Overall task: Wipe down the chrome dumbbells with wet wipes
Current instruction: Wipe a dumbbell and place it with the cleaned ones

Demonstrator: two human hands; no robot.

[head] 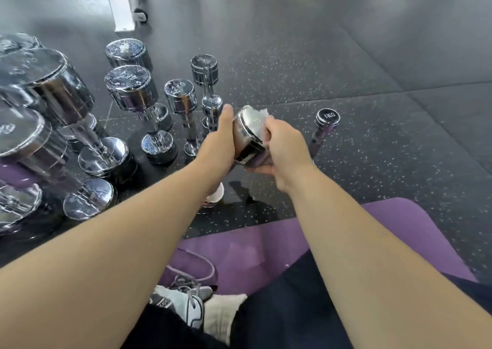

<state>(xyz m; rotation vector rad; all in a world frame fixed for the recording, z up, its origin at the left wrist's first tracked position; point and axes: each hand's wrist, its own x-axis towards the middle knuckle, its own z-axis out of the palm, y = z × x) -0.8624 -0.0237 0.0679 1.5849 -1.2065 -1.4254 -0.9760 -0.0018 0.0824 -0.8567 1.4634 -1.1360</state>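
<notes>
A chrome dumbbell (246, 135) is held tilted above the dark rubber floor, its upper head between my hands and its lower head (214, 195) showing under my left wrist. My left hand (219, 141) grips it from the left, thumb pointing up. My right hand (281, 149) wraps round the upper head with a white wet wipe (257, 118) pressed over its end face. Several more chrome dumbbells (138, 93) stand upright on the floor to the left.
A small purple 1 kg dumbbell (323, 126) stands to the right. A purple mat (394, 231) lies under my legs, with my shoe (186, 303) near the bottom. A white wheeled equipment base (123, 5) sits at the back left.
</notes>
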